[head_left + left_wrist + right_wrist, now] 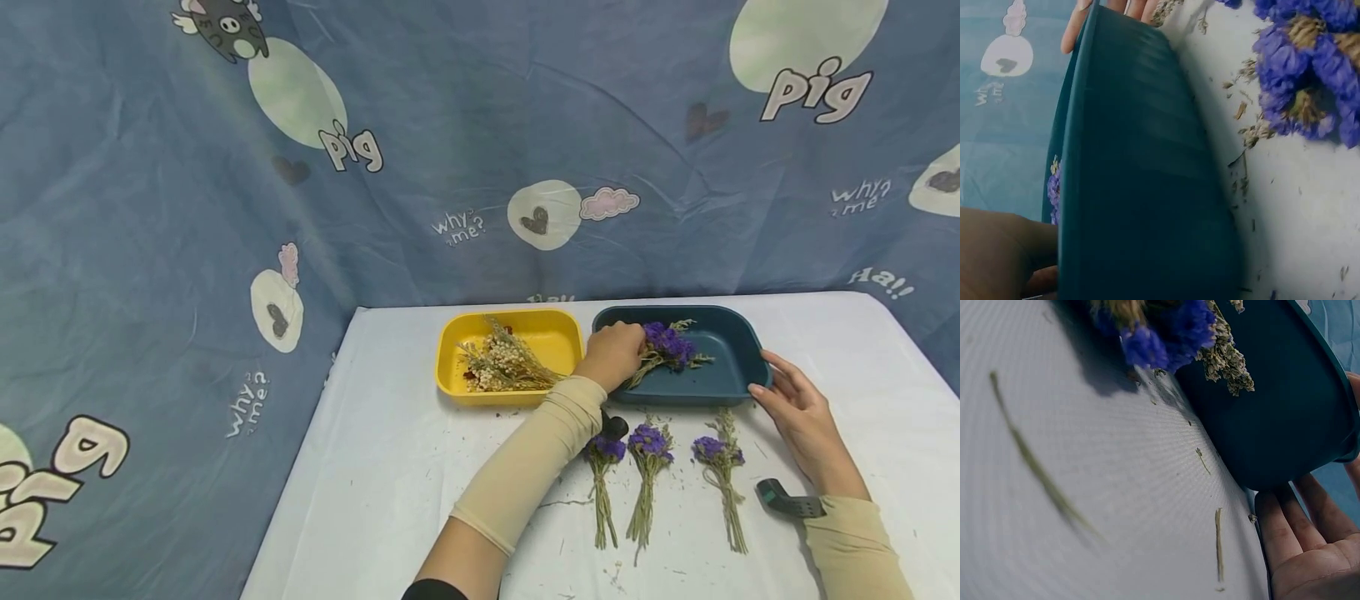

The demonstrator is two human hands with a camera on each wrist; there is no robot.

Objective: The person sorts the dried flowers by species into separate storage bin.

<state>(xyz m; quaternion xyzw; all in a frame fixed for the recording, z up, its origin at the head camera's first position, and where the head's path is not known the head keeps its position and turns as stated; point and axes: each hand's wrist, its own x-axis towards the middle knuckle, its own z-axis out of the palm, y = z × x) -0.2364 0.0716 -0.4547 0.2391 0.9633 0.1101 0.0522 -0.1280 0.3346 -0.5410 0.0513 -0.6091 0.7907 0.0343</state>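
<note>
My left hand (617, 354) reaches over the near wall of a dark teal tray (731, 333). It holds a bunch of dried purple flowers (671, 343) by the stems inside; the fingertips are hidden. In the left wrist view the tray's outer wall (1141, 156) covers part of that hand (997, 256). My right hand (806, 417) grips the tray's near right corner, thumb on the front, fingers along the end. The right wrist view has its fingers (1279, 531) against the tray's end.
A yellow tray (447, 367) with dried whitish flowers (504, 362) stands left of the teal one. Three tied purple bunches, left (603, 483), middle (648, 475) and right (723, 475), lie in front on the white table (397, 483). Bits of stem are scattered about. A printed curtain hangs behind.
</note>
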